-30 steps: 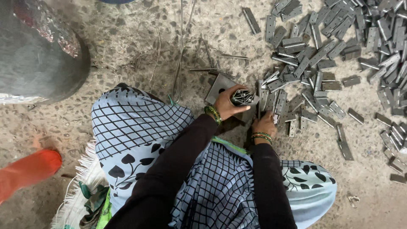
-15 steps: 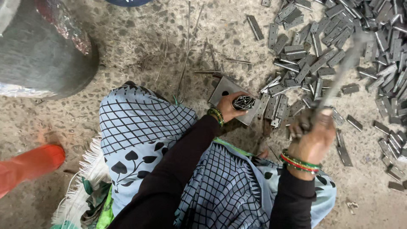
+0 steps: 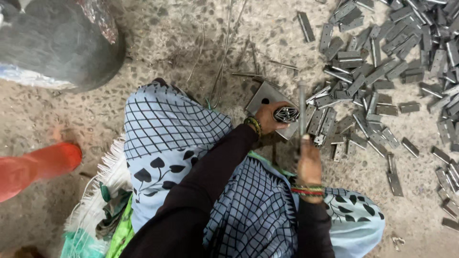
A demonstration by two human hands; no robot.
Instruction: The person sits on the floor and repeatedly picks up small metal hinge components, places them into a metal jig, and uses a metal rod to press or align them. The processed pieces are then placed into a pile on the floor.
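The person sits on a speckled concrete floor (image 3: 181, 43), knees draped in pale blue cloth (image 3: 167, 134) printed with a dark grid and leaf shapes. The left hand (image 3: 270, 117) reaches forward over a flat grey metal plate (image 3: 264, 95) lying on the floor, and its grip is closed around a small dark round metal piece (image 3: 286, 114) with a patterned face, held just above the plate's near edge. The right hand (image 3: 308, 162) is raised a little nearer the body, its grip wrapped around the lower end of a slim grey metal rod (image 3: 302, 107) that stands almost upright, its shaft rising just beside the round piece; the rod looks blurred. Both wrists wear coloured bangles. To the right of the hands spreads a loose heap of small grey hinge-like metal strips (image 3: 382, 71), some of them touching the plate. Thin wires (image 3: 224, 52) lie on the floor beyond the plate. A large dark drum (image 3: 52, 43) stands at upper left, and an orange-red shape (image 3: 38, 165) shows at the left edge.
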